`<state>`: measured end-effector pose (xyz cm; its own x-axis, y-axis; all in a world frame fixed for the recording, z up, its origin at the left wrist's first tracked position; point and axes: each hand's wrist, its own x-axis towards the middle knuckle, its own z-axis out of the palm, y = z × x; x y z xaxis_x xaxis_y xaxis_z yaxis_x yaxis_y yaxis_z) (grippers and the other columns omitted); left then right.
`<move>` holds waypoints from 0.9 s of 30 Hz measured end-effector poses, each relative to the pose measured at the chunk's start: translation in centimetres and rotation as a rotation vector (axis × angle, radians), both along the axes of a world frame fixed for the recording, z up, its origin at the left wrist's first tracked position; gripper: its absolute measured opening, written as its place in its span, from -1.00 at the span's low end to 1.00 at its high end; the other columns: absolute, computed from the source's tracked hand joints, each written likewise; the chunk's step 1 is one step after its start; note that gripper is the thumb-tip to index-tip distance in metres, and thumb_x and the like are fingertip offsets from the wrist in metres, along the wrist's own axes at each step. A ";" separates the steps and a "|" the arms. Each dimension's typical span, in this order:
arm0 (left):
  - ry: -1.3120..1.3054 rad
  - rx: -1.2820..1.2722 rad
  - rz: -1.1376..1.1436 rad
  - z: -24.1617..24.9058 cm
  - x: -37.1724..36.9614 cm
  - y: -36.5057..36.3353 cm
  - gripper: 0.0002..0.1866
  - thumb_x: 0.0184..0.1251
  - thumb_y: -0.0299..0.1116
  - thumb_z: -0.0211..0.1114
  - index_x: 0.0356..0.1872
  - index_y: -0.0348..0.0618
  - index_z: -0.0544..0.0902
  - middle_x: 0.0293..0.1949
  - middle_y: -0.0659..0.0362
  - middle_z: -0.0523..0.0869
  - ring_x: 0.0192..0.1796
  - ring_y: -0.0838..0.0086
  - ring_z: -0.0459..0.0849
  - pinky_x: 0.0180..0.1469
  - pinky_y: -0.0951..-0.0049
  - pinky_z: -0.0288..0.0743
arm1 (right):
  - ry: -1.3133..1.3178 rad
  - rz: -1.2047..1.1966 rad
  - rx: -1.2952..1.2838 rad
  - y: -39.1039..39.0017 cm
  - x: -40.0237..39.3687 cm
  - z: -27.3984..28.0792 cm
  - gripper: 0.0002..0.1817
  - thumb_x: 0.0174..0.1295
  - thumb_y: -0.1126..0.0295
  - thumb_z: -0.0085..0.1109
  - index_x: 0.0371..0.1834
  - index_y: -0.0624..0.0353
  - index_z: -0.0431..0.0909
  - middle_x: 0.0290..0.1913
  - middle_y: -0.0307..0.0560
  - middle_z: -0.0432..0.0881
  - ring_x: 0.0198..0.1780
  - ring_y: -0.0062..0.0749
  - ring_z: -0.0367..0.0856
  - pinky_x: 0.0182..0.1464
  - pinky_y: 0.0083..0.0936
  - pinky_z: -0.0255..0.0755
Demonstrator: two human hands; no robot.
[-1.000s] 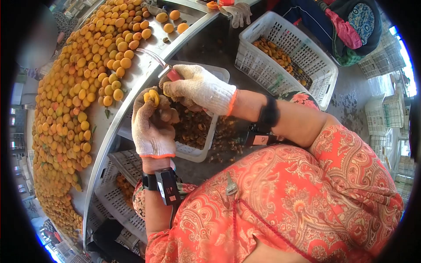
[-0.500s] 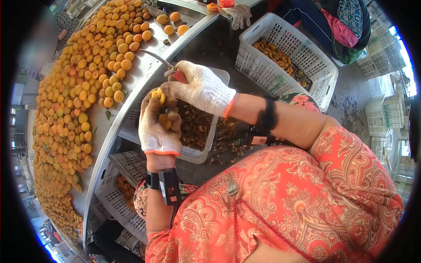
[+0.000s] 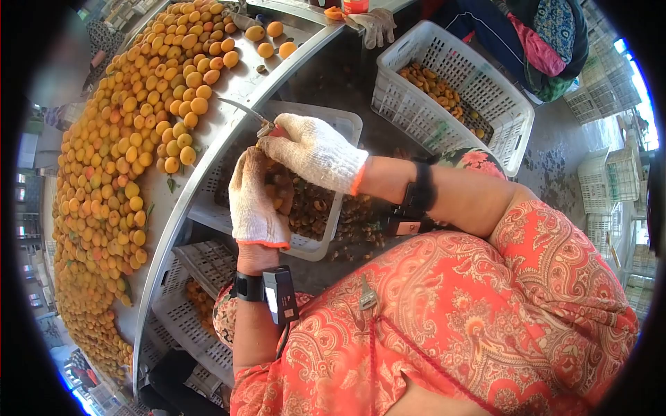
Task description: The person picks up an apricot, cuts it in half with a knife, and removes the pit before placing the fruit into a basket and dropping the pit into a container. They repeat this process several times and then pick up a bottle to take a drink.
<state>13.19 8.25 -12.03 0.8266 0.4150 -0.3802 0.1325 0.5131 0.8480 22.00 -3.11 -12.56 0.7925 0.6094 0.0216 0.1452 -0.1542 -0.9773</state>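
My right hand point(image 3: 316, 149), in a white knit glove with an orange cuff, is closed around the red handle of a curved-blade knife point(image 3: 240, 107). The blade points left, over the rim of the metal table. Just below it, my left hand point(image 3: 258, 201), gloved alike with dirty fingertips, curls around an apricot point(image 3: 282, 197). Little of that fruit shows; fingers and blur hide the rest. The two hands meet at the fingertips. Beneath them stands a white crate point(image 3: 327, 225) holding many dark brown pits or scraps.
Many whole apricots point(image 3: 132, 145) cover the metal table point(image 3: 166, 218) on the left. A second crate point(image 3: 496, 83), upper right, holds cut apricots point(image 3: 433, 90). A loose glove point(image 3: 374, 26) hangs at the table's edge. More crates point(image 3: 198, 319) stand below the table. Another person point(image 3: 499, 35) sits at the top right.
My left hand has turned and shifted slightly right; the yellow fruit that showed at its fingertips is now out of sight. My right hand, with the knife, has dropped a little.
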 end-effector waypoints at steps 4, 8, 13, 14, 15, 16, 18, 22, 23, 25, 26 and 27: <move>0.008 -0.020 0.037 0.3 0.0 -0.5 -0.72 0.52 -0.05 0.23 -0.03 -0.01 0.60 -0.32 0.35 0.60 -0.43 0.74 0.54 -0.44 0.77 0.40 | 0.090 0.053 -0.025 -0.2 0.1 0.8 -0.66 0.43 0.15 0.19 -0.06 0.26 0.62 -0.25 -0.10 0.70 -0.17 -0.53 0.64 -0.12 -0.48 0.52; -0.011 -0.065 0.019 -0.4 -0.1 0.2 -0.69 0.53 -0.04 0.20 0.03 -0.02 0.60 -0.28 0.35 0.61 -0.38 0.72 0.57 -0.37 0.76 0.44 | 0.184 0.070 0.015 0.0 0.0 1.0 -0.65 0.43 0.13 0.20 -0.08 0.26 0.63 -0.24 -0.15 0.70 -0.19 -0.59 0.63 -0.13 -0.52 0.52; -0.005 -0.072 0.027 -0.2 -0.7 -0.3 -0.66 0.53 -0.03 0.18 0.06 -0.04 0.61 -0.23 0.34 0.62 -0.29 0.70 0.59 -0.28 0.71 0.48 | 0.302 0.105 0.086 0.1 -0.6 0.3 -0.68 0.42 0.18 0.24 -0.03 0.25 0.63 -0.20 -0.21 0.71 -0.18 -0.62 0.66 -0.11 -0.56 0.57; 0.002 -0.075 0.018 -0.2 -0.8 -0.3 -0.65 0.54 -0.02 0.17 0.06 -0.05 0.60 -0.22 0.34 0.62 -0.27 0.70 0.60 -0.26 0.70 0.48 | 0.302 0.105 0.086 0.1 -0.6 0.5 -0.68 0.42 0.18 0.24 -0.03 0.25 0.63 -0.20 -0.21 0.71 -0.18 -0.62 0.66 -0.11 -0.56 0.57; 0.008 -0.077 0.009 -0.3 -0.9 -0.3 -0.65 0.54 -0.02 0.17 0.07 -0.06 0.60 -0.22 0.34 0.62 -0.25 0.69 0.60 -0.24 0.69 0.48 | 0.290 0.112 0.084 0.0 -0.6 0.7 -0.68 0.42 0.19 0.24 -0.01 0.25 0.62 -0.19 -0.20 0.71 -0.16 -0.61 0.66 -0.09 -0.55 0.58; 0.008 -0.077 0.008 -0.1 -0.9 -0.3 -0.65 0.54 -0.02 0.17 0.07 -0.06 0.60 -0.22 0.34 0.62 -0.25 0.69 0.60 -0.24 0.69 0.48 | 0.278 0.118 0.083 -0.1 -0.6 0.8 -0.68 0.42 0.21 0.24 0.00 0.25 0.62 -0.18 -0.20 0.71 -0.14 -0.60 0.67 -0.08 -0.55 0.58; 0.021 -0.108 0.025 0.3 -0.9 -0.5 -0.67 0.53 -0.04 0.18 0.03 -0.05 0.62 -0.26 0.36 0.61 -0.34 0.72 0.57 -0.32 0.73 0.44 | 0.267 0.125 0.089 -0.1 -0.6 0.7 -0.69 0.43 0.21 0.23 0.01 0.25 0.62 -0.16 -0.19 0.71 -0.14 -0.59 0.68 -0.07 -0.55 0.58; -0.001 -0.215 0.042 -0.1 -0.1 -0.1 -0.72 0.53 -0.07 0.21 -0.02 -0.03 0.63 -0.33 0.40 0.59 -0.47 0.74 0.47 -0.43 0.74 0.35 | 0.150 0.168 0.076 -0.1 0.4 0.4 -0.69 0.44 0.23 0.20 0.03 0.26 0.61 -0.14 -0.17 0.72 -0.12 -0.58 0.68 -0.05 -0.53 0.59; 0.005 -0.220 0.073 -0.1 0.0 -0.3 -0.74 0.52 -0.08 0.22 -0.05 -0.03 0.64 -0.36 0.41 0.57 -0.51 0.75 0.41 -0.47 0.75 0.29 | 0.152 0.168 0.076 0.0 0.4 0.4 -0.69 0.44 0.23 0.20 0.03 0.26 0.61 -0.14 -0.17 0.72 -0.12 -0.58 0.68 -0.05 -0.53 0.59; 0.012 -0.226 0.104 0.3 0.1 -0.8 -0.76 0.52 -0.09 0.23 -0.07 -0.02 0.64 -0.40 0.43 0.55 -0.55 0.75 0.36 -0.51 0.75 0.23 | 0.170 0.164 0.084 0.0 0.3 0.2 -0.69 0.44 0.23 0.19 0.04 0.26 0.61 -0.15 -0.15 0.72 -0.13 -0.57 0.69 -0.05 -0.53 0.60; 0.044 -0.228 0.141 0.6 0.3 -1.0 -0.76 0.52 -0.09 0.23 -0.07 -0.02 0.64 -0.40 0.43 0.54 -0.55 0.76 0.35 -0.51 0.76 0.21 | 0.170 0.164 0.083 0.0 0.3 0.2 -0.69 0.44 0.23 0.19 0.04 0.26 0.61 -0.15 -0.15 0.72 -0.13 -0.57 0.69 -0.05 -0.53 0.60; 0.075 -0.230 0.179 0.8 0.3 -1.2 -0.76 0.53 -0.09 0.23 -0.07 -0.02 0.64 -0.40 0.43 0.53 -0.55 0.76 0.34 -0.51 0.76 0.19 | 0.174 0.161 0.072 0.0 0.3 0.3 -0.69 0.45 0.23 0.19 0.03 0.25 0.61 -0.15 -0.16 0.72 -0.14 -0.57 0.70 -0.06 -0.53 0.60</move>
